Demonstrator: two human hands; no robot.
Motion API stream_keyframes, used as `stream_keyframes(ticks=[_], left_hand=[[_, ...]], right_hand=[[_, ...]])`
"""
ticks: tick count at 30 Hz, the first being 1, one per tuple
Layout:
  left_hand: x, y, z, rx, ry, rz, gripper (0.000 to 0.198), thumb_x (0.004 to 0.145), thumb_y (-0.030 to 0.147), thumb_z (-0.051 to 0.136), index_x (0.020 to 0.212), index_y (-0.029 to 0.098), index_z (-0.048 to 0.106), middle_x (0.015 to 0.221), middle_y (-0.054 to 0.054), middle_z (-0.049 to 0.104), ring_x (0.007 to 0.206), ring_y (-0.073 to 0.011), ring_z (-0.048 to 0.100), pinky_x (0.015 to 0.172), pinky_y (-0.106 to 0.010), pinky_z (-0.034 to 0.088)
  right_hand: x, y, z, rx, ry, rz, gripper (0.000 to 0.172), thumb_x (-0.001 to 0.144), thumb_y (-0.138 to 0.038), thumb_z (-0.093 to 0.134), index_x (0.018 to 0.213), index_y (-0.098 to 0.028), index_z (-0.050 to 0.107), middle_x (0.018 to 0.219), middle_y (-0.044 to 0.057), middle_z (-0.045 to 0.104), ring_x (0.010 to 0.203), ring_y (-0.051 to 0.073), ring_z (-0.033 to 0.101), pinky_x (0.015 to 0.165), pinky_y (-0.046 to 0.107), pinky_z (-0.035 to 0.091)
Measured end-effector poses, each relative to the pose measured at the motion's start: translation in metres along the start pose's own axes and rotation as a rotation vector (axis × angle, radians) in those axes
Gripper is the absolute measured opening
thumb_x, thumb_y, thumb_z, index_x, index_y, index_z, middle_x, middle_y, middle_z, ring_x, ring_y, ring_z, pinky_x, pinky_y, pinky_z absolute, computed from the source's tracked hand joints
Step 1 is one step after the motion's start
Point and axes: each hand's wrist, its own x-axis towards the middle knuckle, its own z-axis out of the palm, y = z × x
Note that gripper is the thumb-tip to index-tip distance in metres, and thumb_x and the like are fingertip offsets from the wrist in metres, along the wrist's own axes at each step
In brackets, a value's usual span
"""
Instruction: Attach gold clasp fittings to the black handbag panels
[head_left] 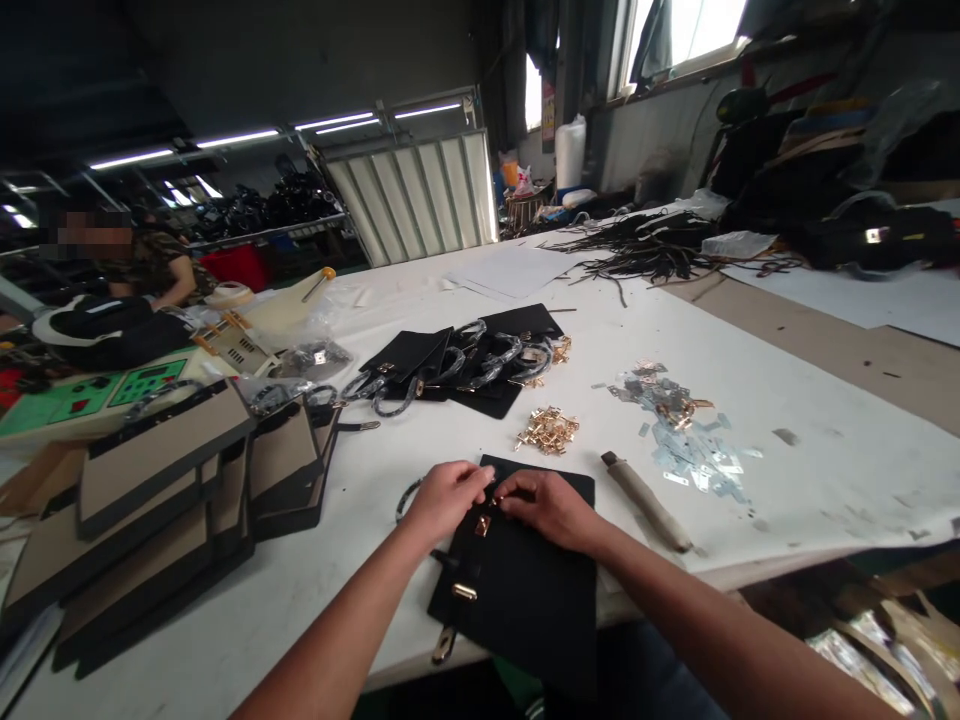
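In front of me a flat black bag panel (pixel 532 600) lies at the table's near edge, partly over it. Fixed along its left side are a gold plate (pixel 482 525) and a gold bar fitting (pixel 464 592). A dark strap (pixel 444 645) with a gold-rimmed end sticks out at the lower left; a wrapped handle (pixel 405 498) shows beyond my left hand. My right hand (pixel 546 508) pinches a small gold fitting (pixel 495 503) over the panel's upper part. Beside it, my left hand (pixel 450 500) is closed, thumb against fingers; what it holds is too small to make out.
Loose gold fittings (pixel 549 430) and thin metal plates (pixel 701 455) lie beyond the panel. A wrapped rod (pixel 646 500) rests to the right. Black bag pieces with handles (pixel 480 360) lie ahead; boxy bag bodies (pixel 165 470) are stacked left. A person (pixel 161 265) sits far left.
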Motion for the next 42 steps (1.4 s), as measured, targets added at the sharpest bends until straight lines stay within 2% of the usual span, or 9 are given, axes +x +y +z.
stream_keyframes(ticks=[4, 10, 13, 16, 19, 26, 31, 34, 42], left_hand=[[0.019, 0.012, 0.009, -0.063, 0.034, 0.087, 0.056, 0.092, 0.068, 0.049, 0.076, 0.018, 0.071, 0.070, -0.004, 0.069, 0.070, -0.0203, 0.063, 0.067, -0.029, 0.044], [0.033, -0.010, 0.005, 0.357, 0.177, 0.188, 0.035, 0.099, 0.039, 0.045, 0.098, 0.018, 0.073, 0.106, -0.010, 0.073, 0.106, -0.0253, 0.063, 0.096, -0.034, 0.044], [0.028, -0.025, 0.003, 0.508, 0.172, 0.139, 0.030, 0.091, 0.028, 0.056, 0.117, 0.016, 0.068, 0.120, -0.012, 0.069, 0.116, -0.0276, 0.059, 0.099, -0.035, 0.042], [0.027, -0.029, 0.003, 0.526, 0.118, 0.055, 0.038, 0.087, 0.034, 0.062, 0.121, 0.019, 0.065, 0.122, -0.012, 0.067, 0.107, -0.0269, 0.063, 0.089, -0.034, 0.045], [0.034, -0.026, 0.001, 0.517, 0.069, -0.036, 0.038, 0.080, 0.045, 0.068, 0.109, 0.020, 0.068, 0.106, -0.010, 0.072, 0.089, -0.0263, 0.066, 0.073, -0.033, 0.044], [0.045, -0.016, -0.006, 0.472, -0.005, -0.101, 0.025, 0.077, 0.045, 0.064, 0.072, 0.022, 0.070, 0.073, -0.006, 0.069, 0.070, -0.0229, 0.060, 0.064, -0.032, 0.035], [0.050, -0.015, -0.012, 0.332, -0.121, -0.136, 0.026, 0.072, 0.032, 0.066, 0.052, 0.019, 0.057, 0.052, 0.000, 0.050, 0.057, -0.0163, 0.048, 0.059, -0.029, 0.031], [0.052, -0.018, -0.012, 0.187, -0.196, -0.167, 0.022, 0.070, 0.030, 0.068, 0.055, 0.018, 0.057, 0.051, 0.003, 0.046, 0.053, -0.0134, 0.043, 0.056, -0.028, 0.031], [0.046, -0.016, -0.009, -0.101, -0.279, -0.297, 0.016, 0.072, 0.031, 0.066, 0.074, 0.017, 0.061, 0.063, 0.000, 0.058, 0.054, -0.0140, 0.054, 0.057, -0.028, 0.045]], right_hand=[[0.009, 0.001, 0.012, -0.014, -0.002, -0.120, 0.012, 0.093, -0.025, 0.061, 0.094, -0.022, 0.073, 0.094, 0.002, 0.072, 0.087, 0.017, 0.066, 0.085, 0.030, 0.052], [0.032, 0.018, 0.013, 0.144, 0.251, 0.040, 0.026, 0.089, -0.043, 0.066, 0.099, -0.019, 0.071, 0.099, 0.005, 0.067, 0.068, 0.015, 0.065, 0.054, 0.027, 0.055], [0.038, 0.020, 0.003, 0.120, 0.211, 0.122, 0.032, 0.086, -0.047, 0.069, 0.098, -0.017, 0.073, 0.085, 0.004, 0.067, 0.062, 0.014, 0.063, 0.051, 0.025, 0.054], [0.040, 0.019, -0.009, 0.068, 0.069, 0.163, 0.033, 0.086, -0.047, 0.069, 0.100, -0.017, 0.074, 0.080, 0.002, 0.067, 0.063, 0.014, 0.063, 0.050, 0.022, 0.053], [0.039, 0.020, -0.016, 0.001, -0.019, 0.152, 0.033, 0.088, -0.046, 0.067, 0.102, -0.017, 0.074, 0.085, 0.003, 0.067, 0.064, 0.013, 0.063, 0.049, 0.021, 0.052], [0.035, 0.024, -0.015, -0.079, 0.031, 0.045, 0.028, 0.091, -0.043, 0.063, 0.102, -0.019, 0.074, 0.096, 0.005, 0.064, 0.063, 0.012, 0.063, 0.046, 0.021, 0.052], [0.035, 0.026, -0.017, -0.081, 0.018, 0.025, 0.024, 0.092, -0.039, 0.062, 0.102, -0.020, 0.074, 0.098, 0.005, 0.065, 0.063, 0.012, 0.064, 0.047, 0.022, 0.054], [0.035, 0.028, -0.022, -0.053, 0.026, 0.028, 0.024, 0.091, -0.040, 0.064, 0.101, -0.020, 0.074, 0.097, 0.005, 0.066, 0.063, 0.013, 0.065, 0.047, 0.022, 0.054], [0.033, 0.031, -0.033, 0.096, 0.008, 0.027, 0.028, 0.091, -0.045, 0.066, 0.100, -0.019, 0.073, 0.095, 0.005, 0.064, 0.062, 0.012, 0.063, 0.047, 0.022, 0.055]])
